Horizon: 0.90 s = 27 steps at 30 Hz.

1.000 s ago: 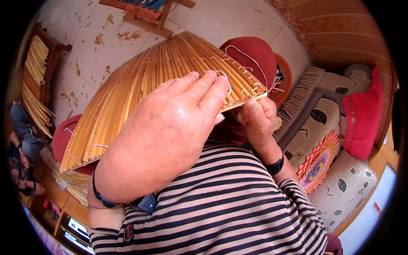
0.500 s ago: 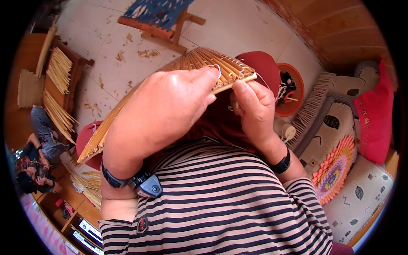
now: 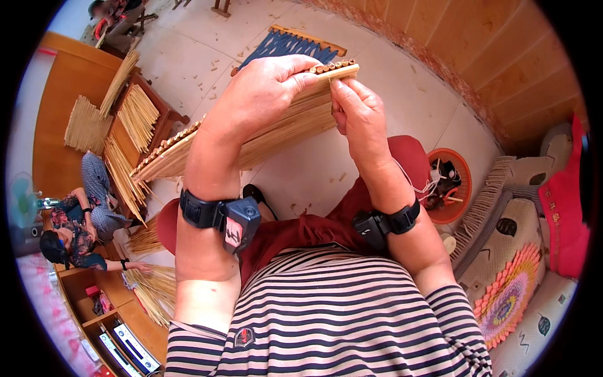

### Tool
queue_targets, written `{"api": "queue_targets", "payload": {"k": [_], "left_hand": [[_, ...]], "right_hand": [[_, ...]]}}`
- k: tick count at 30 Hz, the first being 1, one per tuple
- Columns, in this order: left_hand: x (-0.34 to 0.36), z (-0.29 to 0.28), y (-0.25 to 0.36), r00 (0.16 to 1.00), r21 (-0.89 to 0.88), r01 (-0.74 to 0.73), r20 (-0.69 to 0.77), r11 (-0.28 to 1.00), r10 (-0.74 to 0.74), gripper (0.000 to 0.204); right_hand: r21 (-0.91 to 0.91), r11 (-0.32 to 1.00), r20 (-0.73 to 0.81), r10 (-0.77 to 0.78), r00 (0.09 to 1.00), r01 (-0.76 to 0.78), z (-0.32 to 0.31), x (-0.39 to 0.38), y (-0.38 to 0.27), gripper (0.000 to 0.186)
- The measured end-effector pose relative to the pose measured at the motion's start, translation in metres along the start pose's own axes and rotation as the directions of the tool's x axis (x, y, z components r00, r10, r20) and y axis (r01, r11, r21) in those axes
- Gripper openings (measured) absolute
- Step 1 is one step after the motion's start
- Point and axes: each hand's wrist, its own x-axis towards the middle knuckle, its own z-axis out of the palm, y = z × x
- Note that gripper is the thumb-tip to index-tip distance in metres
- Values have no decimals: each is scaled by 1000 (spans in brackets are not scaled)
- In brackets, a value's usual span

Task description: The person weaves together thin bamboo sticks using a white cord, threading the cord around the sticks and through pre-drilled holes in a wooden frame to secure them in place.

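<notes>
A mat of straw-coloured stalks (image 3: 282, 129), bound side by side, hangs tilted in front of my knees. Its row of cut stalk ends faces up along the top edge, where a pale flat strip also runs. My left hand (image 3: 264, 85) is closed on that edge, thumb on the near side. Close to the mat's right end, my right hand (image 3: 361, 113) has thumb and fingers pinched together below the strip; what lies between them is too small to make out. A white cord (image 3: 411, 179) passes by my right forearm toward an orange basket (image 3: 468, 182).
Stalk bundles (image 3: 138, 116) lie on a brown bench at left. Nearby, a person (image 3: 81, 220) reaches toward more stalks (image 3: 154, 289). A blue-webbed stool (image 3: 286, 45) stands beyond the mat. At right is a sofa with a round petalled mat (image 3: 512, 295). Scraps litter the floor.
The mat has been lifted forward off my lap, and its stalks now hang downward. Both hands moved away from my body with it. The view has shifted, showing more floor.
</notes>
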Motion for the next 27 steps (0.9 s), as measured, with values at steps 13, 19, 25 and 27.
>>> {"api": "queue_targets", "payload": {"k": [13, 19, 25, 27], "left_hand": [[13, -2, -13, 968, 310, -87, -200, 947, 155, 22], [17, -1, -6, 961, 314, 81, -275, 946, 9, 27], [20, 5, -8, 961, 250, 119, -273, 961, -48, 28], [20, 1, -6, 963, 278, 101, -269, 955, -24, 27]], "right_hand": [[-157, 974, -158, -187, 970, 163, 17, 24, 17, 26], [-198, 964, -131, -208, 969, 180, 17, 13, 20, 28], [-441, 840, -19, -360, 933, 316, 15, 17, 13, 24], [-407, 850, -5, -367, 930, 334, 19, 17, 10, 23]]}}
